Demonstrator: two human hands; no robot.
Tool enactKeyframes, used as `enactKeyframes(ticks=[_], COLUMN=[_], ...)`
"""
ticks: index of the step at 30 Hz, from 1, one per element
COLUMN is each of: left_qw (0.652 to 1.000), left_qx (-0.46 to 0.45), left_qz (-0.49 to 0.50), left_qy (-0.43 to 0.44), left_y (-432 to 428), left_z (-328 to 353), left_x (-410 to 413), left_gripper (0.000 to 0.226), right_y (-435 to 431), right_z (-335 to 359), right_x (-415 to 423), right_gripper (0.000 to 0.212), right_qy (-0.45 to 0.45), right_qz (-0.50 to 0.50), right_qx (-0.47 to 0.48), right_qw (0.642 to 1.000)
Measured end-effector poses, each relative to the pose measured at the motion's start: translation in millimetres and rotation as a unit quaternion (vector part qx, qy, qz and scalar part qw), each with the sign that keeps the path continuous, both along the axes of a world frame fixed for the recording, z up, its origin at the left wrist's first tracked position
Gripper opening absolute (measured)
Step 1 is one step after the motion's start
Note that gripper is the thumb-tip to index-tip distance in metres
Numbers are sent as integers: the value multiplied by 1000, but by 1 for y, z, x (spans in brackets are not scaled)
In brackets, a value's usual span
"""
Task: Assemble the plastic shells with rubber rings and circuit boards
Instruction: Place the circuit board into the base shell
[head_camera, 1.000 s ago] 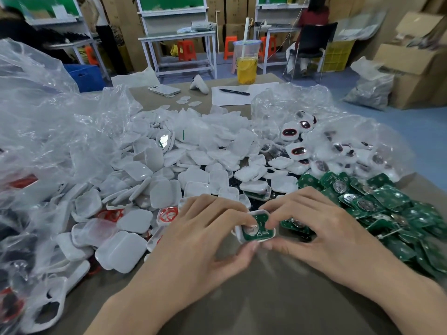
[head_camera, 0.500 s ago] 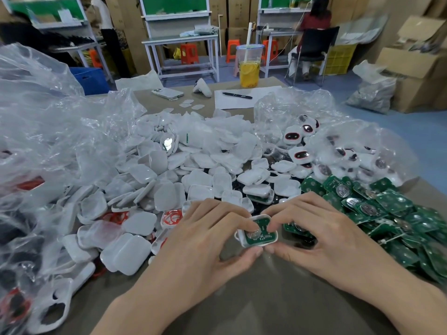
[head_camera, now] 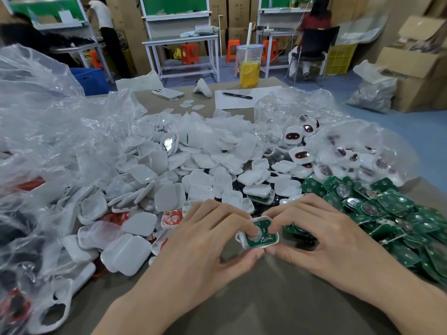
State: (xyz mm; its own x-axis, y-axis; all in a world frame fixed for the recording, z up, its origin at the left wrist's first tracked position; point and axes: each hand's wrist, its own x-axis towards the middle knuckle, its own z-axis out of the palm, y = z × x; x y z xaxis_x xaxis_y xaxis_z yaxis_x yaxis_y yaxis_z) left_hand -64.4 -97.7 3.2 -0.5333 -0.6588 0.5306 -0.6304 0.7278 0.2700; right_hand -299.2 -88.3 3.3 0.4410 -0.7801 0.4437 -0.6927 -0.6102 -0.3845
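A white plastic shell (head_camera: 258,244) with a green circuit board (head_camera: 262,234) seated in it sits low over the table between both hands. My left hand (head_camera: 205,245) grips its left side, thumb under the near edge, a fingertip pressing on the board's coin cell. My right hand (head_camera: 321,235) pinches its right side, fingertips on the board, thumb at the near edge. A pile of white shells (head_camera: 193,180) lies behind, several with red rubber rings (head_camera: 173,217) in them. Loose green circuit boards (head_camera: 387,209) are heaped on the right.
Crumpled clear plastic bags (head_camera: 48,131) rise on the left; another bag (head_camera: 338,141) at back right holds finished white units. A drink cup (head_camera: 249,66), pen (head_camera: 237,95) on paper and a phone (head_camera: 167,93) stand at the table's far end. People work at benches beyond.
Both hands have stayed on the shell, fingertips shifting slightly on the board. The camera has tilted up a little, so the piles sit lower in view.
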Motion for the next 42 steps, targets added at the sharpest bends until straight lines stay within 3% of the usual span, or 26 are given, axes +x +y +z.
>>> enactKeyframes(ticks=[4, 13, 23, 35, 42], left_qw=[1000, 997, 996, 996, 995], left_qx=[-2, -65, -80, -68, -67], left_qz=[2, -2, -8, -13, -25], left_qy=[10, 40, 49, 54, 68], left_y=[0, -1, 0, 1, 1], left_z=[0, -1, -1, 1, 0], left_x=[-1, -2, -3, -4, -3], left_gripper=[21, 17, 17, 17, 25], right_y=[0, 4, 1, 6, 7], right_z=[1, 2, 1, 6, 7], right_x=[1, 2, 1, 2, 2], right_gripper=[24, 38, 17, 46, 49], right_qy=[3, -80, -73, -80, -74], right_qz=[5, -18, 23, -7, -15], right_qx=[-10, 11, -39, -8, -2], right_qw=[1000, 997, 996, 997, 997])
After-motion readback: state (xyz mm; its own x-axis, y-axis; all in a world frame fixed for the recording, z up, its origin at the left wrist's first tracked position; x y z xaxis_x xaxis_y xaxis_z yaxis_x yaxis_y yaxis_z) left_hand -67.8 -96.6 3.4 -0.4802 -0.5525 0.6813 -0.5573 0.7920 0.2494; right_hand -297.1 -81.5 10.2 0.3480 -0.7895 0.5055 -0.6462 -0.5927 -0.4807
